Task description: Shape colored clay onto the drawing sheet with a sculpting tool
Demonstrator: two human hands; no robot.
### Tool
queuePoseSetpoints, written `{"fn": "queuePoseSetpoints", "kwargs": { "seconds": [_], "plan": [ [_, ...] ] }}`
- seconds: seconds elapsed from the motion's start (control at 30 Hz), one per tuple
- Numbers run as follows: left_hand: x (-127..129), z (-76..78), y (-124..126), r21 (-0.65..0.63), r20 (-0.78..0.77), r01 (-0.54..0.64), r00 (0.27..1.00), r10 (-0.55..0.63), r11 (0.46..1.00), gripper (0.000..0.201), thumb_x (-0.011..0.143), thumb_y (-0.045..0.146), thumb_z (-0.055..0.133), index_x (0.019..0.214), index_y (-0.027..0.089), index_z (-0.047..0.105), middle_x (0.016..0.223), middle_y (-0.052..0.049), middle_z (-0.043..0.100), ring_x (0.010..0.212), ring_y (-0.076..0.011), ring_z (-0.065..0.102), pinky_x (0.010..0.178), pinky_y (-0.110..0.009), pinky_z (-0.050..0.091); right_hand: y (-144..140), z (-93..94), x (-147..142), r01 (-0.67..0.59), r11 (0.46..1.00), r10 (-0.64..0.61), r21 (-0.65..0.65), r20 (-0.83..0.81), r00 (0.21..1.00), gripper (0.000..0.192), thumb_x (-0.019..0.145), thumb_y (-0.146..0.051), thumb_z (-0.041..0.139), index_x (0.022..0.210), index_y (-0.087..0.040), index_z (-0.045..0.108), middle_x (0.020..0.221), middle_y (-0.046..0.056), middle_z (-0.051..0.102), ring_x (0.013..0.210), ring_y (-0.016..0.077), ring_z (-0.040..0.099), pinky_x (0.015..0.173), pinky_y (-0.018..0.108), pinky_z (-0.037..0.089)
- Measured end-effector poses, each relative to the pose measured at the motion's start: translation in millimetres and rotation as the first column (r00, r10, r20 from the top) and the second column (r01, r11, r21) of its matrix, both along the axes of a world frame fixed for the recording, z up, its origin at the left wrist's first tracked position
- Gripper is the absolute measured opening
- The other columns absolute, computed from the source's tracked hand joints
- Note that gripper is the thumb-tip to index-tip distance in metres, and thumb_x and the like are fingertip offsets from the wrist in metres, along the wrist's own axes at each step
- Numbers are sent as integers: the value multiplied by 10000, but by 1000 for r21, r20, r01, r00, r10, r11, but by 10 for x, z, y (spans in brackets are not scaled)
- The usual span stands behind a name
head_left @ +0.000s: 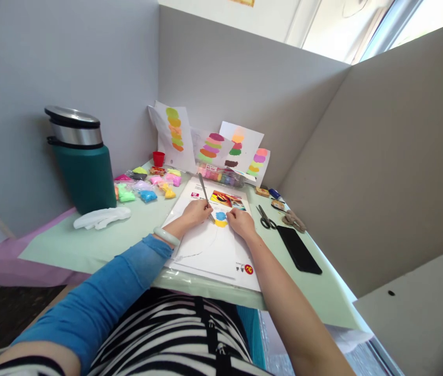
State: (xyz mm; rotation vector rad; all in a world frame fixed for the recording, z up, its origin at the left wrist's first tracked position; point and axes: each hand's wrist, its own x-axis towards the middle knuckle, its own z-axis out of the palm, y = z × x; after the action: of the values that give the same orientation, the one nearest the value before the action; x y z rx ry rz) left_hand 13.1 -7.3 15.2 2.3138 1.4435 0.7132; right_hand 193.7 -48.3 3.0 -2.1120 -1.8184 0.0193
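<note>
My left hand (197, 212) grips a thin grey metal tool (204, 191) whose tip angles down toward a patch of blue and yellow clay (220, 219). The clay lies on a white printed sheet (213, 250) in the middle of the table. My right hand (240, 221) rests on the sheet with its fingertips pressing the right side of the clay. A pale bangle sits on my left wrist above a blue sleeve.
A teal flask with a steel lid (82, 159) stands at the left, a white crumpled wrapper (102, 218) before it. Small bags of coloured clay (147, 184), a red cup (158, 158), painted sample sheets (213, 146), scissors (265, 218) and a black phone (298, 249) surround the sheet.
</note>
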Motion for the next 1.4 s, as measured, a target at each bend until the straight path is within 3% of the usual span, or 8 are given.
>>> {"fn": "queuePoseSetpoints", "kwargs": {
  "seconds": [0.6,1.07,1.4],
  "plan": [
    [2,-4,-12,19,-11,21,1000,-21,1000,236,798,306,484,849,153,656,666,-49,678,726,-183,629,641,-228,421,22,-34,27,-11,1000,11,-4,3,1000,299,859,-409,391,884,-221,622,884,38,663,830,173,574,627,237,331],
    [-5,-11,21,-122,115,36,993,-22,992,202,755,260,515,868,171,658,679,-2,687,456,-94,570,547,-188,431,23,-32,27,-17,1000,17,4,9,1000,282,863,-402,390,874,-225,610,877,30,665,824,171,576,622,239,328],
    [-6,-38,50,-145,155,55,987,-32,988,187,755,250,525,865,170,654,657,1,683,415,-79,552,517,-180,429,9,-13,12,-8,1000,8,6,-1,1000,309,868,-419,363,863,-228,607,870,35,664,823,179,578,602,246,317]
  ]
}}
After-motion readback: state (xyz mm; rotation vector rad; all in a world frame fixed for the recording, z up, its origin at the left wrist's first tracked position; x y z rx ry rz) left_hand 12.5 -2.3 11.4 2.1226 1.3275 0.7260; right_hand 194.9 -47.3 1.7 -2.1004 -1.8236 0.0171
